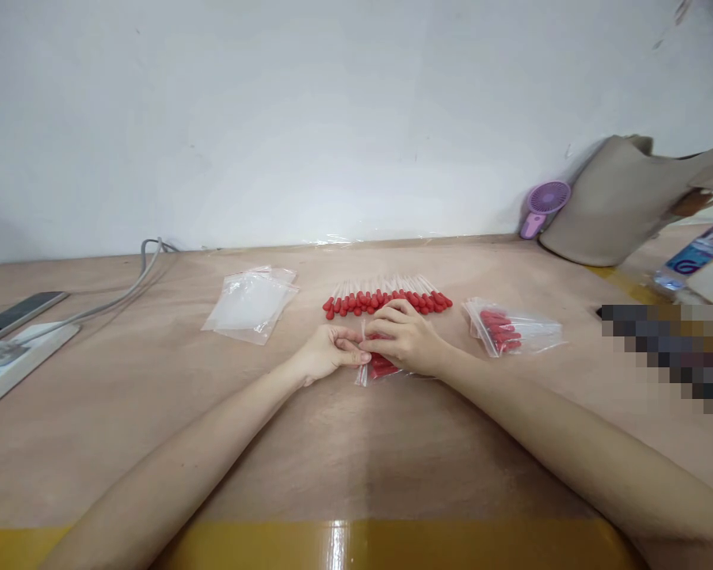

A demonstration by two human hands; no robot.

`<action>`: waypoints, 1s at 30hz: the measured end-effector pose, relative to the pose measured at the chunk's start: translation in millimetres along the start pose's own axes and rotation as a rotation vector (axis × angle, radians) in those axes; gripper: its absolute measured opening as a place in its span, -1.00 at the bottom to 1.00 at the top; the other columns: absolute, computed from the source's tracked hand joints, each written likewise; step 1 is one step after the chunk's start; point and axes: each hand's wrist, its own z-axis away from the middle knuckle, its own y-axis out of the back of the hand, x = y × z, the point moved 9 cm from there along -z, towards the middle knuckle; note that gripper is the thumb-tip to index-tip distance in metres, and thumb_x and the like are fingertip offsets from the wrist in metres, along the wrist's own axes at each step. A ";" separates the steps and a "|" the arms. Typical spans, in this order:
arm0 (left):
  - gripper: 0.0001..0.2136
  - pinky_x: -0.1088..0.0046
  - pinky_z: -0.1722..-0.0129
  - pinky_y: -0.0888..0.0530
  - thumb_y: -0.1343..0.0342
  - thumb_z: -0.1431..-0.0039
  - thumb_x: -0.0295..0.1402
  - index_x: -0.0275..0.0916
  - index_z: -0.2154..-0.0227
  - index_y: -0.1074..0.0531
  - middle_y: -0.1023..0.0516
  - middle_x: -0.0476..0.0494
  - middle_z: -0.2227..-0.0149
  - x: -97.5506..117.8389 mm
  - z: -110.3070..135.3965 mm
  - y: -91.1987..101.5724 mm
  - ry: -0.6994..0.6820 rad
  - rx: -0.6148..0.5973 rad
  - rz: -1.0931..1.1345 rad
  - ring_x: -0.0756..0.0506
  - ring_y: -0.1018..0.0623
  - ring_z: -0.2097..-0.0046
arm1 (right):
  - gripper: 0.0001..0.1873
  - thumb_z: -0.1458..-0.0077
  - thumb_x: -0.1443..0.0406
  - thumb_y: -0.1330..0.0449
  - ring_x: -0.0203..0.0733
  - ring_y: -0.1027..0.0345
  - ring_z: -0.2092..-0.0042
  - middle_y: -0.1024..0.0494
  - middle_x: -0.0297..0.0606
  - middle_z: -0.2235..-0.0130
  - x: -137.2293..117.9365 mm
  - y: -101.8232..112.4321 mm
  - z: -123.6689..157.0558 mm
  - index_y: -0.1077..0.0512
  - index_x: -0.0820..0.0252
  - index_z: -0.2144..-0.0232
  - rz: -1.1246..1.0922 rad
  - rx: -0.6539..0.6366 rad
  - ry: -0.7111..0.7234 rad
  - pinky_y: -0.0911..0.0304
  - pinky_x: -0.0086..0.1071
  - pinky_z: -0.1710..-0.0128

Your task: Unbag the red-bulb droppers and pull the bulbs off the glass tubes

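Between my hands, a clear zip bag (362, 378) with red-bulbed droppers inside lies on the table. My left hand (325, 355) pinches the bag at its open-end edge, thumb and fingers together. Over the bag, my right hand (413, 340) has its fingertips closed on the same edge and its palm above the red bulbs. Just beyond the hands, a row of droppers (386, 301) lies with red bulbs toward me and thin clear tubes toward the wall. A second bag of droppers (535, 334) rests to the right. Flat clear bags (250, 305) are stacked at the left.
A power strip (32, 360) with a grey cable (119, 297) and a phone (24, 309) are at the far left. Along the right stand a purple hand fan (547, 198), a grey bag (606, 206) and a plastic bottle (692, 257). A white wall (333, 119) closes the back.
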 end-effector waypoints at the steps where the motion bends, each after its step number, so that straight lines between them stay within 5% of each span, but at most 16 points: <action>1: -0.58 0.49 0.35 -0.42 -0.39 0.41 -0.38 -0.36 0.39 -0.42 -0.48 0.07 0.64 -0.3 0.3 0.4 0.004 0.006 0.000 0.06 -0.47 0.53 | -0.81 -0.14 0.31 -0.08 -0.30 -0.23 0.25 -0.51 -0.37 0.37 -1.0 1.1 0.4 -0.45 0.12 0.47 0.001 0.015 0.011 -0.05 -0.29 0.16; 13: -0.59 0.47 0.29 -0.43 -0.39 0.39 -0.33 -0.35 0.37 -0.47 -0.50 0.02 0.56 -0.6 0.1 2.3 -0.002 -0.030 0.107 0.06 -0.47 0.47 | -0.83 -0.14 0.37 -0.06 -0.30 -0.23 0.25 -0.52 -0.40 0.36 -3.1 4.1 4.8 -0.42 0.16 0.45 0.079 0.032 0.037 -0.07 -0.29 0.15; 17: -0.69 0.46 0.29 -0.43 -0.31 0.22 -0.26 -0.33 0.39 -0.48 -0.51 -0.04 0.44 3.3 2.1 -0.4 -0.054 -0.006 0.019 0.02 -0.47 0.38 | -0.83 -0.17 0.39 -0.01 -0.28 -0.25 0.22 -0.53 -0.32 0.29 -0.8 1.1 5.5 -0.40 0.20 0.38 0.021 -0.007 0.028 -0.11 -0.31 0.17; 24: -0.84 0.38 0.24 -0.37 -0.05 -0.06 -0.34 -0.29 0.53 -0.44 -0.37 -0.10 0.37 33.6 15.2 -3.8 -0.596 0.203 -0.681 -0.05 -0.38 0.27 | -0.74 -0.22 0.35 0.07 -0.26 -0.29 0.28 -0.50 -0.18 0.32 2.9 -13.7 11.2 -0.42 0.26 0.26 -0.121 -0.136 0.015 -0.23 -0.35 0.29; 30: -0.83 0.29 0.11 -0.34 -0.05 -0.08 -0.40 -0.26 0.25 -0.39 -0.39 -0.15 0.23 50.4 40.1 -9.2 -0.866 0.222 -0.902 -0.10 -0.37 0.14 | -0.73 -0.21 0.33 0.06 -0.27 -0.34 0.28 -0.50 -0.19 0.32 7.3 -16.2 15.4 -0.44 0.23 0.25 -0.217 -0.118 -0.027 -0.30 -0.41 0.33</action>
